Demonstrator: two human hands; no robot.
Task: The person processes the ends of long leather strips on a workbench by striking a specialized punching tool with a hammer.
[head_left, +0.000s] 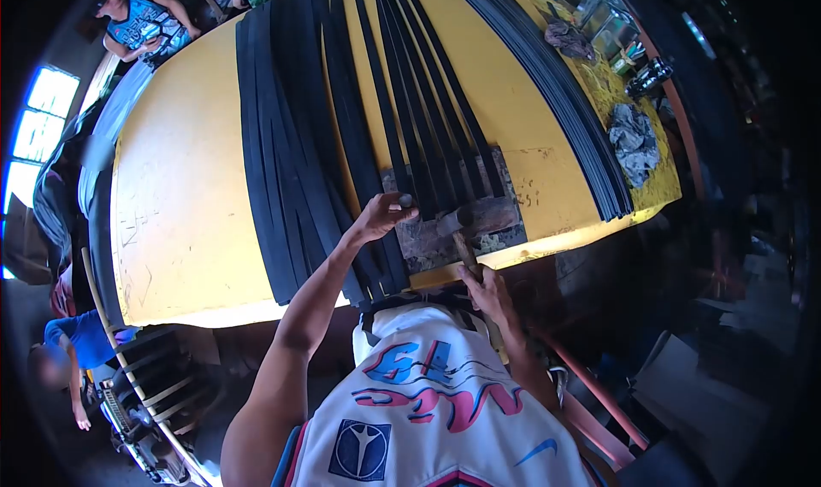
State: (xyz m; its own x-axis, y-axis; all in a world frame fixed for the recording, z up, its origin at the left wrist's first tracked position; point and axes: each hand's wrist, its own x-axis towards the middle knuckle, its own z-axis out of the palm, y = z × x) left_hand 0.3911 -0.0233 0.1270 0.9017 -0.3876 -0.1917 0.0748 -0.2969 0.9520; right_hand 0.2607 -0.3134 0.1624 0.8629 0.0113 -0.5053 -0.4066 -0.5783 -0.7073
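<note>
My left hand [386,217] is closed around a small metal tool [405,201], held upright over the left part of a dark worn board [419,246]. My right hand [487,290] grips the wooden handle of a hammer [455,224], whose head is above the board. Several narrow black strips [438,158] fan out from the far side, their near ends lying on the board just beyond the hammer. Left of them, wider black strips [286,145] lie in a loose bundle across the yellow table [180,188].
A stack of long black strips [556,85] runs along the table's right side. Beyond it are a crumpled grey cloth [633,145] and a dark rag [569,41]. One person [147,25] is at the far left, another [85,342] at the near left, beside a long pole [128,367].
</note>
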